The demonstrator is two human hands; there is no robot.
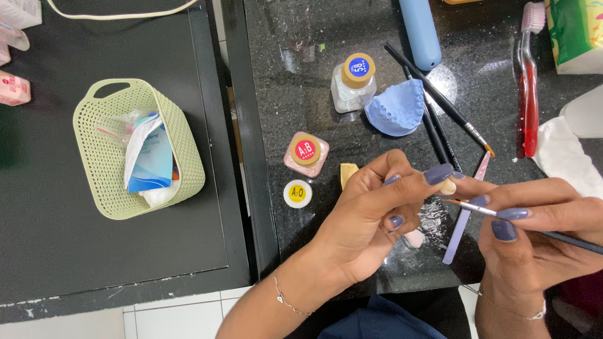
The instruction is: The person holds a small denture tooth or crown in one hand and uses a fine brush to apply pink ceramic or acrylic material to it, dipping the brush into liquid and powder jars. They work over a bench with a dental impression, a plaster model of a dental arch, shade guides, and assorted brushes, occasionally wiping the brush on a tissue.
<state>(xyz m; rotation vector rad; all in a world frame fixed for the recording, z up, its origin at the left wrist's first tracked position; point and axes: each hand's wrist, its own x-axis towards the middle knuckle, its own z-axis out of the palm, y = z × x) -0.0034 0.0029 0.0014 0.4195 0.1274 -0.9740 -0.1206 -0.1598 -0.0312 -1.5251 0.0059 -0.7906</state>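
The left hand [370, 213] pinches a small cream tooth-shaped piece [447, 186] between thumb and index fingertip, remaining fingers curled beneath. The right hand [540, 232] grips a thin dark-handled brush with a metal ferrule [483, 209] between thumb and forefingers; its tip sits just beside the piece. Both are held above the black speckled stone counter [295, 100]. On the counter lie a blue dental cast [397, 110], a clear jar with a tan lid [353, 83], a pink jar with a red-and-yellow lid [306, 154], and a small white jar with a yellow lid [298, 193]. A pale green perforated plastic basket [103, 169] stands well apart to the left.
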